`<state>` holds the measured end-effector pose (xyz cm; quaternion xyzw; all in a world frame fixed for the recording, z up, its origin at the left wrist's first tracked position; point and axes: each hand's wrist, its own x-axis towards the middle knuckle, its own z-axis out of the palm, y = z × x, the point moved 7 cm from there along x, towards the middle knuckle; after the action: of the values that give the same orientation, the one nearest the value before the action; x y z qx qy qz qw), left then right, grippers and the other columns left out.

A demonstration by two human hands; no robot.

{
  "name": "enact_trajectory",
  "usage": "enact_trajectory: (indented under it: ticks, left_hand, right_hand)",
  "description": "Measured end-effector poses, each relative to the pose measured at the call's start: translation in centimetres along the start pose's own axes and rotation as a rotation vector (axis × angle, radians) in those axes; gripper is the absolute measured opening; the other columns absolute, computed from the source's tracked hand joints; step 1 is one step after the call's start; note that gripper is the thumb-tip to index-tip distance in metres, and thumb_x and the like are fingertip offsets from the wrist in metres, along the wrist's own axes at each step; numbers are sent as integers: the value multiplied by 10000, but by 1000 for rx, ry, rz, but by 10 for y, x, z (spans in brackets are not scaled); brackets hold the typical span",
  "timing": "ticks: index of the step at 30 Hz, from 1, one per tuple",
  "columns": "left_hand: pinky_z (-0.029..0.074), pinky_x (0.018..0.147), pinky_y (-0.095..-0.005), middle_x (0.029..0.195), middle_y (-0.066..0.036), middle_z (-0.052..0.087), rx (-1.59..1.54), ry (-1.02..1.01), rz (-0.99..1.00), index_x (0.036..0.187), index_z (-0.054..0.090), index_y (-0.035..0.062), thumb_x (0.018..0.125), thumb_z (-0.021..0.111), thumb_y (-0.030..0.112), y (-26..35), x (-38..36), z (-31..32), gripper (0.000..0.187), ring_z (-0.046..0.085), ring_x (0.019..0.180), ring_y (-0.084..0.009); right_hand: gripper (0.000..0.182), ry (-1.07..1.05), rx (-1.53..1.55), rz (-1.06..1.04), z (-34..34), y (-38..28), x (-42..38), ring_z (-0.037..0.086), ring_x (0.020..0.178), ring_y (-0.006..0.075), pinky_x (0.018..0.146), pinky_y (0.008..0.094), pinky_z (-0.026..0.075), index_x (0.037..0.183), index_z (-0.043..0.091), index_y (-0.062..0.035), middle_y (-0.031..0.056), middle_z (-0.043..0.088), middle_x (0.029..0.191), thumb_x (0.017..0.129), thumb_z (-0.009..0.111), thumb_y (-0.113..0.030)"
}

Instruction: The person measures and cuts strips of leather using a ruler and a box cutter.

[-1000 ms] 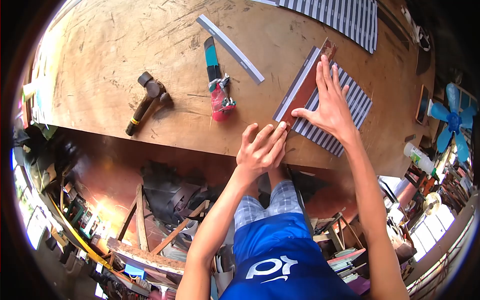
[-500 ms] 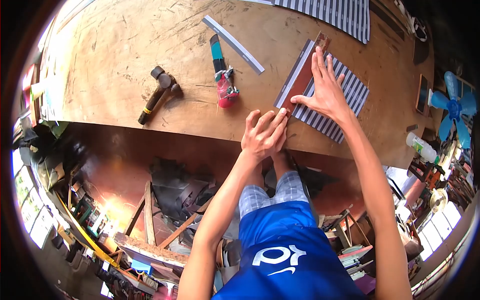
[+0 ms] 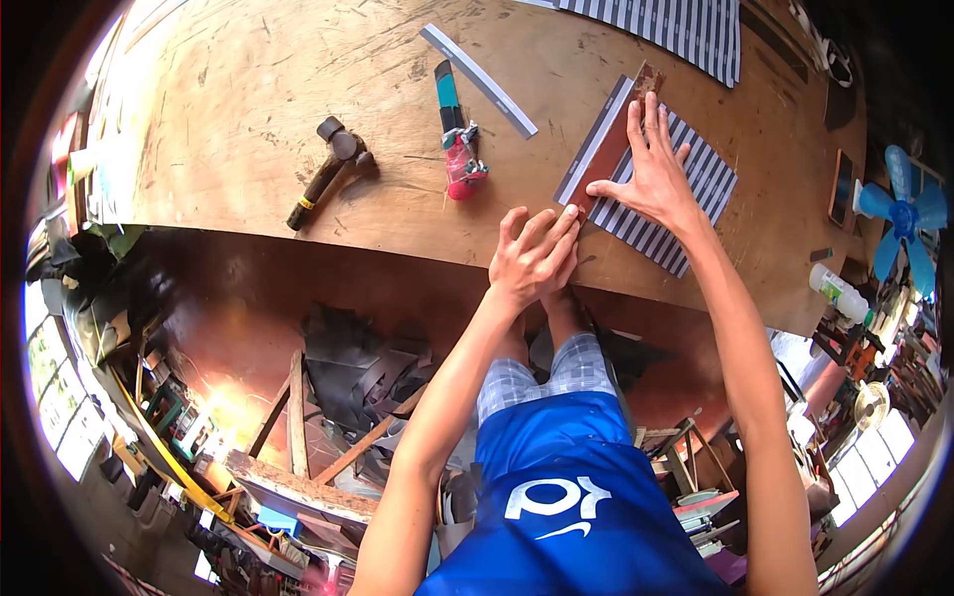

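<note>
A reddish-brown bar lies slantwise over a sheet with grey and white stripes. One striped edge piece shows along the bar's left side. My right hand is spread open, its fingertips on the bar's upper part and its thumb near the lower part. My left hand has bent fingers closed at the bar's lower end, near the table edge; its thumb is hidden.
On the wooden table lie a hammer, a tool with teal and red wrapping, a loose grey strip and another striped sheet. A white bottle and a blue fan are at right.
The camera view has shifted slightly, so the tabletop items appear a little further right and, near the left, higher. Both hands keep nearly the same places on the bar.
</note>
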<state>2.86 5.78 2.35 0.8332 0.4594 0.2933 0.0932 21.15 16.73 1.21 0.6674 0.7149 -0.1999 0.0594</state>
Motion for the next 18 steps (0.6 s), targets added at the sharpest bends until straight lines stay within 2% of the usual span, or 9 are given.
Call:
enact_trajectory:
  ticks: [10,11,13,18]
  left_hand:
    - [407,1039,-459,1305,34,685,-8,-2,1,1113,740,125,789,749,174,1,1,-1,327,608,1092,-173]
    - [407,1039,-456,1305,34,685,-9,-6,-1,1112,742,123,788,749,171,0,2,-1,328,608,1092,-172]
    - [404,1040,-458,1306,33,685,-24,7,1,1109,743,121,783,750,164,1,3,-3,329,608,1087,-178]
    - [395,1045,-462,1299,27,690,-14,-13,8,1103,743,114,778,754,161,1,3,-2,328,606,1078,-186]
  right_hand:
    - [1483,4,32,22,1,1,-1,16,1566,396,1152,757,135,1638,31,-113,226,-86,1687,564,827,-756]
    - [1454,10,51,36,-1,0,-2,9,1571,372,1160,741,135,1644,10,-177,195,-95,1695,585,849,-716]
    - [1486,-8,58,44,-2,-2,-2,17,1566,399,1156,754,119,1638,34,-109,228,-81,1687,559,847,-729]
    - [1482,-17,90,51,-4,-4,-3,3,1567,398,1152,763,102,1634,39,-82,227,-67,1689,562,867,-683]
